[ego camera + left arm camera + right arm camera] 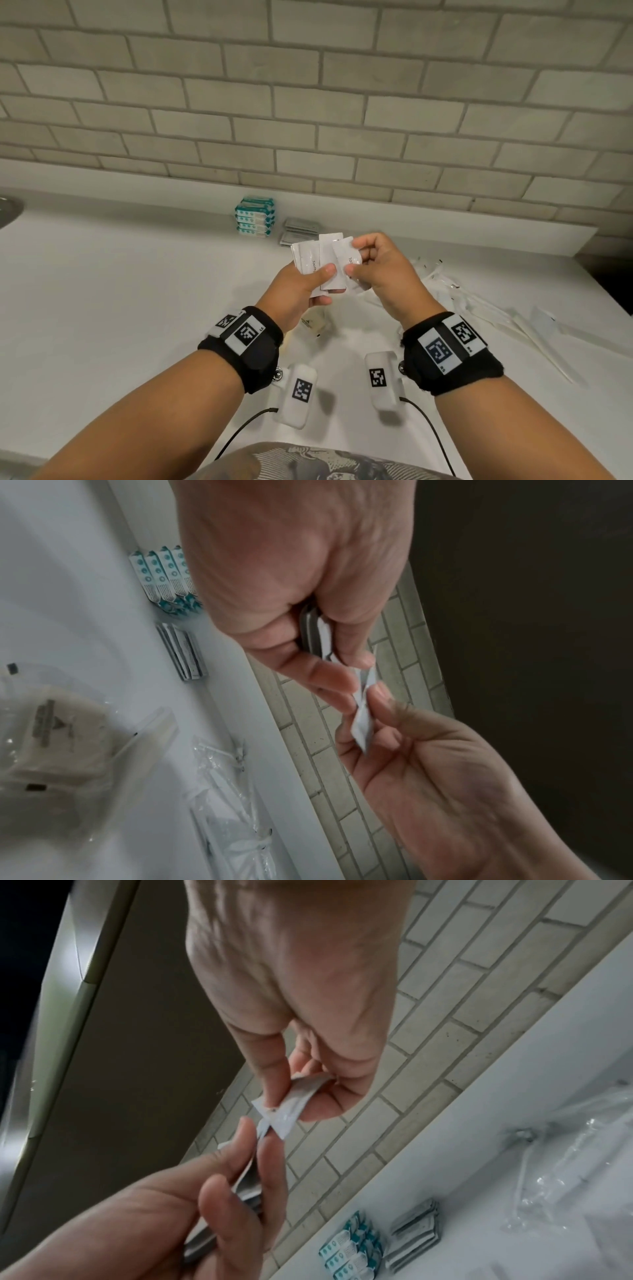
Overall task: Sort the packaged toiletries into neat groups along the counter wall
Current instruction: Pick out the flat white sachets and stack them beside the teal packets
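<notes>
The right hand (291, 993) reaches in from above and pinches one white sachet (291, 1104), whose tip meets a fanned bunch of sachets (246, 1185) gripped by the left hand (171, 1218). On the white tabletop (479, 1123) below, by the tiled wall (462, 969), teal-printed packets (349, 1250) lie beside grey packets (414, 1231), with crinkled clear wrappers (565, 1164) nearby.
</notes>
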A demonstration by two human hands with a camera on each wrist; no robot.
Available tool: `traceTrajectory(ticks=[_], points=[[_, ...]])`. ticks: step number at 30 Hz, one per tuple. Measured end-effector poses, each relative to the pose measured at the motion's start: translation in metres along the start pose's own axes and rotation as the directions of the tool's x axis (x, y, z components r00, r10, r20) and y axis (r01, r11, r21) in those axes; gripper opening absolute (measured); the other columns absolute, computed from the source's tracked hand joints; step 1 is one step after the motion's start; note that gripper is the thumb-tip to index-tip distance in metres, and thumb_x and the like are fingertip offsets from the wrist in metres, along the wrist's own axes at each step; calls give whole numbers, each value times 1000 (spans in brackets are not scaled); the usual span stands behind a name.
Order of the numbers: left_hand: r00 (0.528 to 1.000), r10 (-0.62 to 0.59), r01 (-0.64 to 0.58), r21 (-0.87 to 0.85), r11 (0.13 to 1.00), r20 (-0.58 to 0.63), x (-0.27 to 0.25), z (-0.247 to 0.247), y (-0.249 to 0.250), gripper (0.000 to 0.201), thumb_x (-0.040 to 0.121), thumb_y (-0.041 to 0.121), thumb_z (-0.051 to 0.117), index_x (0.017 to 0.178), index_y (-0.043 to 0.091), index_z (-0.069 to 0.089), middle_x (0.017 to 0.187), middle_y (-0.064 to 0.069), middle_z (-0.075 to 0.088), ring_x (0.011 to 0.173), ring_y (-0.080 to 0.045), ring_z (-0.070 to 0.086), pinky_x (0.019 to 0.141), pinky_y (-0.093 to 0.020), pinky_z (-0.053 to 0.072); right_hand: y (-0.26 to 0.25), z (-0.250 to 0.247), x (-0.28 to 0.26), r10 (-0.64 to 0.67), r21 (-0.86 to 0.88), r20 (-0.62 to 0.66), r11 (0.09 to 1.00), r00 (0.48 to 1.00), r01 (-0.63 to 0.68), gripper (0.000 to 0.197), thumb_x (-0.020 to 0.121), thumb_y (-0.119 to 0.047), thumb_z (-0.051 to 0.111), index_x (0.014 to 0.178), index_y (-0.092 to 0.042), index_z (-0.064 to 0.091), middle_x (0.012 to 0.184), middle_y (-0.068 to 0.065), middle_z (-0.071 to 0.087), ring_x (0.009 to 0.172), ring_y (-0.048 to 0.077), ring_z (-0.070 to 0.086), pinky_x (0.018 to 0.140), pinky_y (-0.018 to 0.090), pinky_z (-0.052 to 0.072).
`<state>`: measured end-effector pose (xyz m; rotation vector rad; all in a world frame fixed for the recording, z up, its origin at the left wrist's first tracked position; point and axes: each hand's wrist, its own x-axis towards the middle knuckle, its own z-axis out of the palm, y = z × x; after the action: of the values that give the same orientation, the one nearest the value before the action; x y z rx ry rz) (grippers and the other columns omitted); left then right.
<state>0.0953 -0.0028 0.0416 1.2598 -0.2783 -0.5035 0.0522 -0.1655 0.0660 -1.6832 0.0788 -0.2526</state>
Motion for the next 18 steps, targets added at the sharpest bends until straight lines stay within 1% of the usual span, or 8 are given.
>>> traceTrajectory(ticks=[2,4,6,8,10,14,16,18], points=[[1000,-3,3,-2,1000,-8,1,-1,0,31,95,25,58,125,15,59,101,-5,71,87,-17,69,58,-20,51,4,-1,3,51,67,-42,997,998,-48,51,82,8,67,123,-15,48,76,6,57,64,15,59,57,26,44],[999,-46,46,-15,999,-4,1,-1,0,30,97,29,53,118,10,60,82,-2,68,74,-13,67,56,-19,47,6,-3,5,87,132,-17,988,996,-84,59,82,10,65,133,-13,45,77,9,57,66,12,63,61,26,47],[992,-119,120,-13,993,31,2,1,1,29,98,34,51,108,8,58,71,-2,59,63,-12,60,51,-19,42,6,-3,3,93,231,94,966,991,-113,58,84,13,61,135,-10,47,73,5,59,67,14,64,67,27,51],[979,-194,194,15,981,59,2,3,2,33,95,40,52,102,9,60,69,-3,57,59,-12,55,47,-19,38,5,1,2,89,273,225,950,970,-150,53,83,11,61,129,-14,54,77,10,59,69,22,64,72,30,53],[969,-239,236,47,971,65,2,4,3,35,93,43,55,101,10,63,72,-3,61,59,-11,56,45,-17,37,4,3,3,97,229,263,960,960,-159,43,81,6,65,117,-17,60,87,18,56,72,27,62,70,32,52],[970,-240,237,97,967,25,-1,3,5,32,96,43,49,109,17,62,90,-2,68,72,-13,68,49,-17,40,6,2,5,173,112,149,975,974,-191,28,79,0,72,102,-11,60,82,11,58,69,20,58,58,26,44],[971,-236,234,50,971,25,-2,3,6,45,98,51,38,117,17,61,100,-5,72,82,-19,72,49,-18,44,9,2,6,196,30,87,979,977,-199,29,80,0,73,103,-10,59,76,5,58,58,10,56,51,18,42],[968,-248,249,-21,968,48,-2,2,6,50,98,53,36,121,16,61,107,-9,72,89,-23,72,50,-18,49,14,2,11,196,-69,12,978,981,-194,40,78,-4,77,110,-16,57,73,0,51,56,7,54,51,18,41]])
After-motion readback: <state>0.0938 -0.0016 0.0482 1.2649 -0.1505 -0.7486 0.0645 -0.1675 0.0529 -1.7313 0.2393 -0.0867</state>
